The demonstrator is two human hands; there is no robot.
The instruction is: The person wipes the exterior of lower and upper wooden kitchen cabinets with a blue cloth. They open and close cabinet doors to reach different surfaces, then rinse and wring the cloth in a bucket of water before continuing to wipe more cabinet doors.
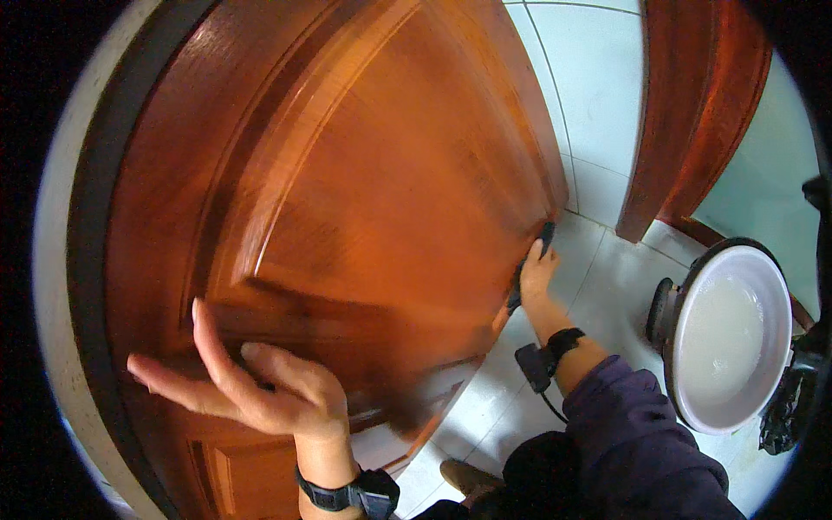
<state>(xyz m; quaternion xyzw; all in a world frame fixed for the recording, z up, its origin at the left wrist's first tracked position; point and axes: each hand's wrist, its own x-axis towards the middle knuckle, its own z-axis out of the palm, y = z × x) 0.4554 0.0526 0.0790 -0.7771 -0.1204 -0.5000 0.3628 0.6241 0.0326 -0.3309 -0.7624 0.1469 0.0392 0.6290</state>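
Note:
A brown wooden panelled door (403,175) fills most of the view before me. Down at its right edge, my right hand (538,270) is closed around a long black piece (546,235) that looks like a door handle, partly covered by my fingers. My left hand (260,390) is raised in front of the lower left of the door, palm turned up and fingers spread, with nothing in it. Whether the left fingertips touch the wood I cannot tell. Each wrist wears a black strapped device.
A white basin (783,338) of cloudy liquid stands at right, on a black support. Beside it lies a black plastic bag (780,422). A wooden frame (689,130) borders a pale panel (773,162). White floor tiles (598,286) lie below, near my brown shoe (468,476).

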